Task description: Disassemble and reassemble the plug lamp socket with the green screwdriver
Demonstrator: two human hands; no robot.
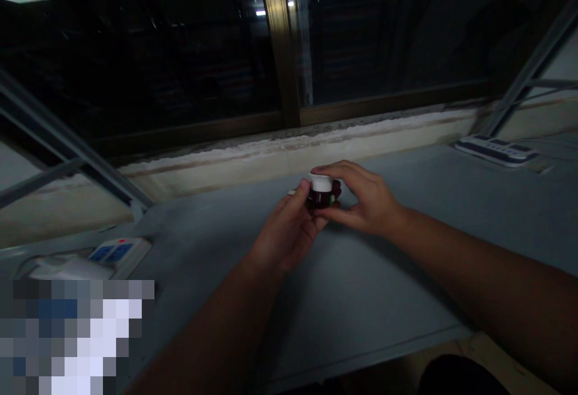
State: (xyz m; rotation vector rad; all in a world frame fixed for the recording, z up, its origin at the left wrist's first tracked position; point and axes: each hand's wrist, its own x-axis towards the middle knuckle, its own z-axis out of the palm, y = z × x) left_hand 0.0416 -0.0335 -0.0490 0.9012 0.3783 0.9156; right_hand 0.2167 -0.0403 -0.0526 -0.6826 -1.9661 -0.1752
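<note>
A small dark jar (320, 200) with a white lid (321, 183) is held upright above the table, between both hands. My left hand (289, 226) is closed around its left side and underside, thumb pressed against it. From the right, my right hand (368, 199) grips it too: the fingers reach over the white lid and the thumb lies low near the base. A bit of green shows on the jar's right side. Some fingertips are hidden behind it, and a small pale piece (291, 192) sticks out beside my left thumb; I cannot make out what it is.
The grey-blue table (217, 244) runs to a wall under a dark window. A power strip (494, 149) lies at the back right. Another white power strip (129, 253) with a cable is at the left. Metal frame bars (103, 175) rise on both sides. The lower left corner is pixelated.
</note>
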